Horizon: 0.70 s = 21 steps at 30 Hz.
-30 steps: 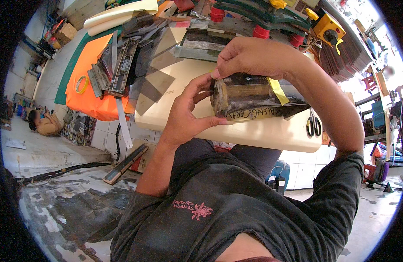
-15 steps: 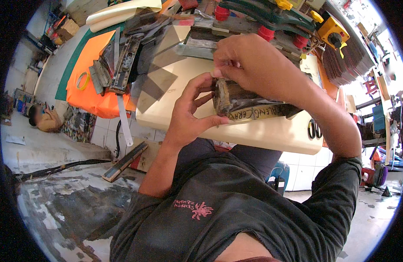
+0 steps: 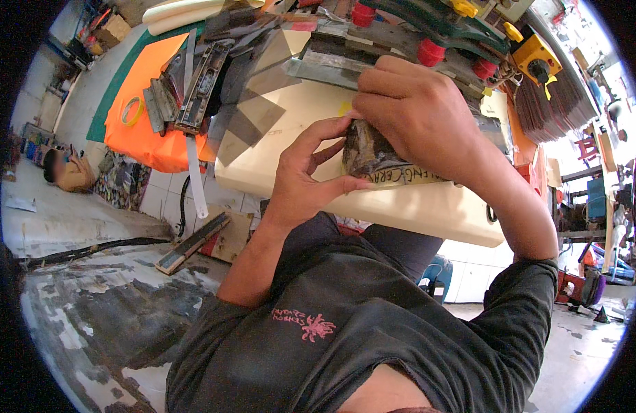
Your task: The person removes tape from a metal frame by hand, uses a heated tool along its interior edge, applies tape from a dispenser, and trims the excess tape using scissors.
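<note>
A dark, block-shaped bundle in shiny clear wrapping lies on the cream table top. A yellowish strip with handwriting runs along its near side. My left hand grips the bundle's left end, thumb at the lower corner and fingertips at the upper one. Over the top of the bundle, my right hand is closed, its fingers pinched by that same upper corner. Whatever sits between those fingertips is hidden. The bundle's right part shows only partly past my right wrist.
On the left, orange sheeting carries a tape roll, a metal level and a steel ruler. A green machine with red knobs and a yellow switch box stand behind. A person sits far left.
My right hand has shifted right and lower over the bundle, its back now turned more toward me. Less of the bundle's end face shows. My left hand keeps its grip.
</note>
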Tool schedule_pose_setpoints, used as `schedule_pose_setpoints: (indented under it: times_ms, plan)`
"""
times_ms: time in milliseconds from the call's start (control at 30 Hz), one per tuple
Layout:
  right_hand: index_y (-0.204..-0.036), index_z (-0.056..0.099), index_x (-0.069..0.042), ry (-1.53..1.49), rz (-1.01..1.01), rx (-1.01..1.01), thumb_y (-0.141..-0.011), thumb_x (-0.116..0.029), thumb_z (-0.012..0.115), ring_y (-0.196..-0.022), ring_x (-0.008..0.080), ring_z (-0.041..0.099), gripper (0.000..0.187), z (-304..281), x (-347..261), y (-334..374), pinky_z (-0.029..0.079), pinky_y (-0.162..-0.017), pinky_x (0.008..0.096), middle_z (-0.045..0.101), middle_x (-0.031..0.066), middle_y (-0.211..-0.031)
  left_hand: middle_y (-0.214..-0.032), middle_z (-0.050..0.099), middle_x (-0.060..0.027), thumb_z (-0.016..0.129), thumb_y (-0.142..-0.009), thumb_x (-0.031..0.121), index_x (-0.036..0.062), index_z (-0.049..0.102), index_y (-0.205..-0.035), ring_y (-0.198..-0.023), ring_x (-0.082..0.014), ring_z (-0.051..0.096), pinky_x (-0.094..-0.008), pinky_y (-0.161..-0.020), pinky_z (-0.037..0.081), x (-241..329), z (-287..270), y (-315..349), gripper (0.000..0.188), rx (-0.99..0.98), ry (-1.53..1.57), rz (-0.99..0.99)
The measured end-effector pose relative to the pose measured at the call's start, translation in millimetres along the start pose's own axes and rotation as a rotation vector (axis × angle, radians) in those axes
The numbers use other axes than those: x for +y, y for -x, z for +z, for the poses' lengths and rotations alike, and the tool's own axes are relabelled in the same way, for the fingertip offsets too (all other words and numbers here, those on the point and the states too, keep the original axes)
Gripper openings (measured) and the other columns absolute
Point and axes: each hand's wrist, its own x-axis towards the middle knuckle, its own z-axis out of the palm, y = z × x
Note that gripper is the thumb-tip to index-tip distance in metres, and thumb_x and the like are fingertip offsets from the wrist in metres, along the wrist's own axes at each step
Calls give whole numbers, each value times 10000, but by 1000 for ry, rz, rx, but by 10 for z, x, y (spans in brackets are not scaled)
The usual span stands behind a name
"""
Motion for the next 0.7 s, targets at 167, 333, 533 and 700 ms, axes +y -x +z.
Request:
schedule_pose_setpoints:
  times_ms: [167, 333, 533, 700]
  plan:
    - [-924, 680, -8, 37, -114, -38, -788, -133, 676, -916, 277, 648, 185, -58, 41, -12, 552, -744, 396, 612, 88, -926, -1477, 586, -94, 914, -735, -32, 22, 574, -1445, -1371, -226, 571, -444, -1179, 491, -18, 18, 20, 790, 20, 28, -6]
    - [-848, 688, -57, 166, -175, -102, -801, -182, 667, -945, 222, 674, 135, -164, 3, -44, 593, -760, 362, 622, 48, -896, -1483, 596, -109, 902, -742, -45, 27, 567, -1479, -1366, -237, 583, -434, -1172, 499, 83, 4, 16, 812, 23, -5, -85]
    - [-949, 722, -9, 116, -23, -260, -869, -247, 675, -993, 287, 676, 255, -323, -81, 57, 578, -833, 410, 656, 99, -951, -1475, 608, -108, 891, -739, -62, 36, 565, -1496, -1365, -232, 586, -434, -1168, 507, 75, 5, -54, 830, 22, 83, -82]
    - [-1150, 722, 8, -156, 115, -161, -895, -538, 707, -1069, 394, 654, 603, -367, -60, 168, 524, -921, 480, 685, 170, -1112, -1479, 607, -106, 890, -739, -62, 38, 570, -1492, -1360, -232, 589, -434, -1170, 509, 53, 3, -71, 824, 22, 51, -86]
